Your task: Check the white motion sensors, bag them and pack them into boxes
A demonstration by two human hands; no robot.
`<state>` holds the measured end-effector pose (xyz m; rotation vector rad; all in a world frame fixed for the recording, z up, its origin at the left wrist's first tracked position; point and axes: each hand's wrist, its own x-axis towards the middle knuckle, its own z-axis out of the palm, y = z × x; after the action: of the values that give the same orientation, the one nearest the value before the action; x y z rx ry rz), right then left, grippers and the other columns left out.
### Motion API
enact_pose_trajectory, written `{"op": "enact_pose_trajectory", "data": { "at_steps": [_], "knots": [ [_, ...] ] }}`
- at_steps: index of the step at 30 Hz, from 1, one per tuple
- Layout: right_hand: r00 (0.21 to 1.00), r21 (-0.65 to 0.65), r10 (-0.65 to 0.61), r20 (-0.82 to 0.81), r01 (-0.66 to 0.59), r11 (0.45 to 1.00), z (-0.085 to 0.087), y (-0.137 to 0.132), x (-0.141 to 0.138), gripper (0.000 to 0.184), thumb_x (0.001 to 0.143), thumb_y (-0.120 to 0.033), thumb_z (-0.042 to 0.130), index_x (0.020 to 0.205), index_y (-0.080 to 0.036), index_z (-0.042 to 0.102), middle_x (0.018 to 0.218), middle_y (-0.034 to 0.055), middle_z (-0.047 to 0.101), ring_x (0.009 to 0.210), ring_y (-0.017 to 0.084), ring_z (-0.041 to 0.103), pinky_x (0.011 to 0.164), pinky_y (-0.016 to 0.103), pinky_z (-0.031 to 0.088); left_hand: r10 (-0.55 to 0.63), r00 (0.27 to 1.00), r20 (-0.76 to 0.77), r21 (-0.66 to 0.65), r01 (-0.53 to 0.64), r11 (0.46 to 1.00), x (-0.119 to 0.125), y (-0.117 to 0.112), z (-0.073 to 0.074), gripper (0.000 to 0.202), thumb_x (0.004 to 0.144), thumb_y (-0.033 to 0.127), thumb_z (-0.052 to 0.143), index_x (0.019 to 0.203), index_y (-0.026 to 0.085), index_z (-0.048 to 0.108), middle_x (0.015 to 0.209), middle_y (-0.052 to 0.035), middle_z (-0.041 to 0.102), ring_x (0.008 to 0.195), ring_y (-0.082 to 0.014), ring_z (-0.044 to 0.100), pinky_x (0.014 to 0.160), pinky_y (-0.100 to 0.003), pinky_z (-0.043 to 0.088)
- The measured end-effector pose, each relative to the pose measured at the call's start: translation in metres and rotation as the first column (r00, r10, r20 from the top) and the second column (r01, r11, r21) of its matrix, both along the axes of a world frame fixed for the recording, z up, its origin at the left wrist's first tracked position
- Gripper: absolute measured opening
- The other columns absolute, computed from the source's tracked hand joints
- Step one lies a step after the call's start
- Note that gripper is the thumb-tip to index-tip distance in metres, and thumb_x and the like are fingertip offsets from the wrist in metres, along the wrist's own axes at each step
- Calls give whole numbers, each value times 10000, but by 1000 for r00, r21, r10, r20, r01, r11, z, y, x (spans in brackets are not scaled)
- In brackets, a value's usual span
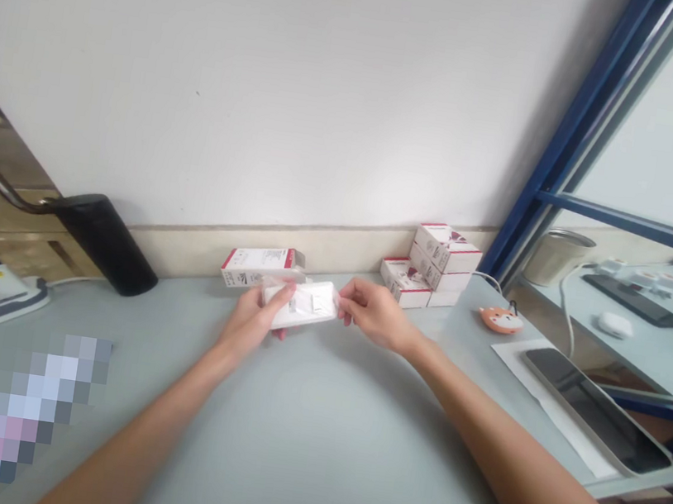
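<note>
A flat, rectangular white packet [300,305] in glossy clear plastic sits between the hands, just above the pale grey table [312,424]. Inside seems to be a smooth white plate with small square recesses, though glare makes that uncertain. The left hand [252,319] clamps its left end, fingers curled; the right hand [374,316] pinches its right end between thumb and fingers. Just behind lies a red-edged cardboard carton [262,268]; farther right stands a stack of similar cartons [441,258].
</note>
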<state>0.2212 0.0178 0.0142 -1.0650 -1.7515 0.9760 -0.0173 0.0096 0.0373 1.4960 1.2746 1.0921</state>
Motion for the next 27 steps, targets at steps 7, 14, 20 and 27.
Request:
{"op": "enact_pose_trajectory", "data": {
  "at_steps": [7,14,20,27],
  "knots": [
    [989,195,-125,79,107,975,7,-4,-2,95,950,-280,560,879,-226,592,743,-11,667,695,151,583,681,292,443,-223,936,273,-196,282,939,-4,-3,5,600,939,622,611,1334,174,674,764,-83,746,495,-172,587,522,-305,468],
    [967,-106,-58,-247,32,994,-1,2,-10,118,887,-308,644,885,-196,609,687,-12,659,613,137,597,640,299,477,-328,675,661,-78,497,864,-8,-11,16,505,916,403,690,1387,241,606,1037,-102,719,819,-214,677,668,-312,533],
    [832,-250,-70,-550,-85,964,-7,0,-18,330,741,-428,853,846,-172,673,732,12,677,657,140,609,672,313,505,-282,822,494,-56,353,934,-1,-12,17,249,891,347,791,1037,204,648,722,23,560,610,-88,521,596,-208,427],
    [796,-193,-70,-601,-59,979,-6,-13,-35,420,780,-564,846,844,-190,665,762,30,702,675,152,624,705,337,524,-17,927,374,-143,76,987,8,-8,5,536,848,709,709,937,191,602,595,82,399,464,-49,330,453,-180,239]
  ]
}}
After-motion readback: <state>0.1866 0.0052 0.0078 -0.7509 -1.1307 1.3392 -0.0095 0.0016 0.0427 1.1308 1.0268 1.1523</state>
